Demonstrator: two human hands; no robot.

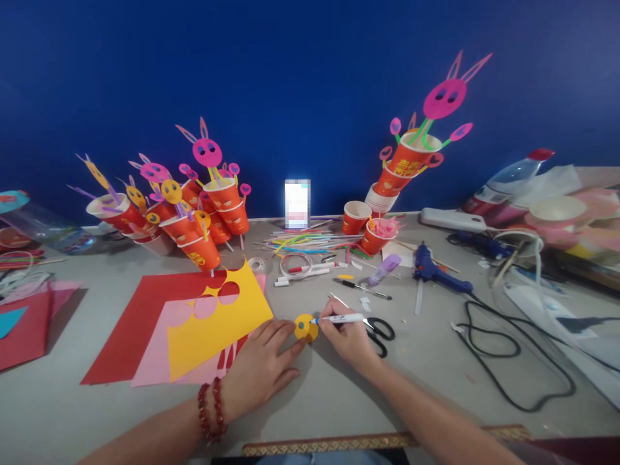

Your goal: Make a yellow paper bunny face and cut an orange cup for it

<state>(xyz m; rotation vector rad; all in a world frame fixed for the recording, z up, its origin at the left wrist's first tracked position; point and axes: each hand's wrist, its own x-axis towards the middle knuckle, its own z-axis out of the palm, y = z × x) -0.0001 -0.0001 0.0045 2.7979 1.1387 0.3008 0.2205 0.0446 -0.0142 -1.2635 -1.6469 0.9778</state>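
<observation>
A small yellow paper disc with a dark blue-grey spot lies on the grey table. The fingertips of my left hand touch its left and lower edge, with the fingers spread. My right hand grips a white marker, its blue tip at the disc's upper right. Black-handled scissors lie partly hidden behind my right hand. To the left are a yellow sheet with round cut-outs, a pink sheet and a red sheet.
Red paper cups with rabbit faces stand at the back left and back right. Straws, pens and a tape ring lie mid-back. A blue glue gun and black cable lie right. A lit phone stands against the wall.
</observation>
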